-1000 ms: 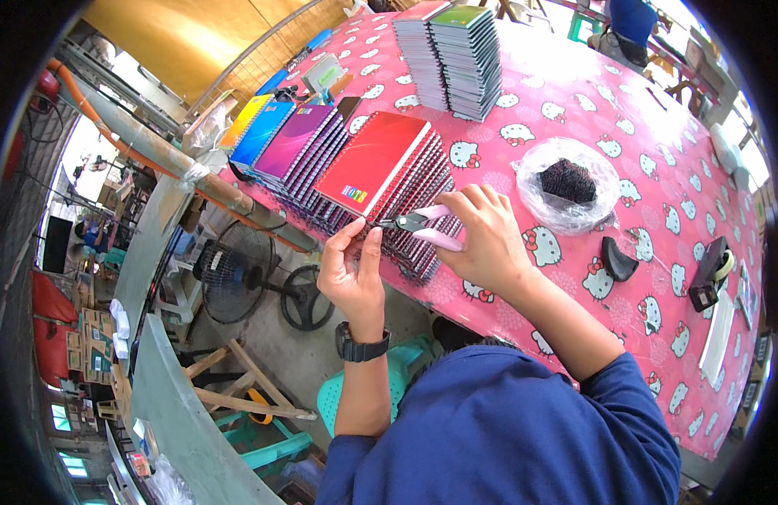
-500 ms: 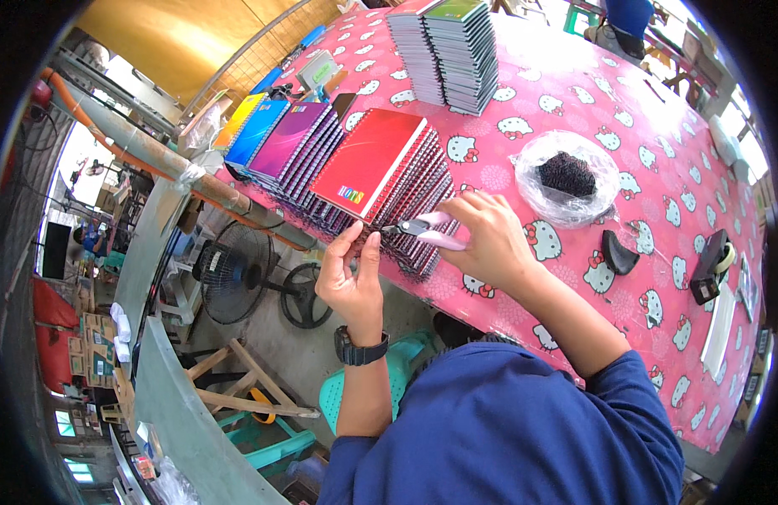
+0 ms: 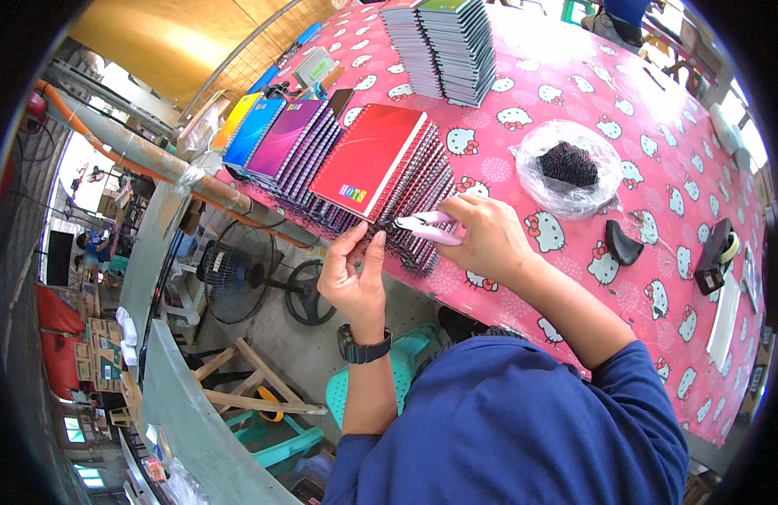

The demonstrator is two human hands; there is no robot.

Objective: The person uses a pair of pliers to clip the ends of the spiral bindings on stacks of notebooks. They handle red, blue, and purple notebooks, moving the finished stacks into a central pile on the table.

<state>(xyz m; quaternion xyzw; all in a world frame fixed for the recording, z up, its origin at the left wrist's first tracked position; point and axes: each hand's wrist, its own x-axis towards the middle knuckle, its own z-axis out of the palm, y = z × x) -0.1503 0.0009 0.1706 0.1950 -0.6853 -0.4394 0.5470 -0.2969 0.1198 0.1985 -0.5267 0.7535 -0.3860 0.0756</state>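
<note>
From my head camera: my right hand (image 3: 490,240) grips small pale pink pliers (image 3: 428,225), nose at the wire spiral of the red-covered notebook (image 3: 370,157) topping the fanned row at the near table edge. My left hand (image 3: 355,273) pinches that spiral's end with thumb and fingertips. I judge this one half-finished; the tall grey stack of notebooks (image 3: 444,46) looks done.

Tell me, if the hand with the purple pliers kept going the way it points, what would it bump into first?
Probably the left hand, whose fingers pinch the notebook's wire spiral right at the tip of the pliers held by the right hand. Depth is hard to judge.
</note>
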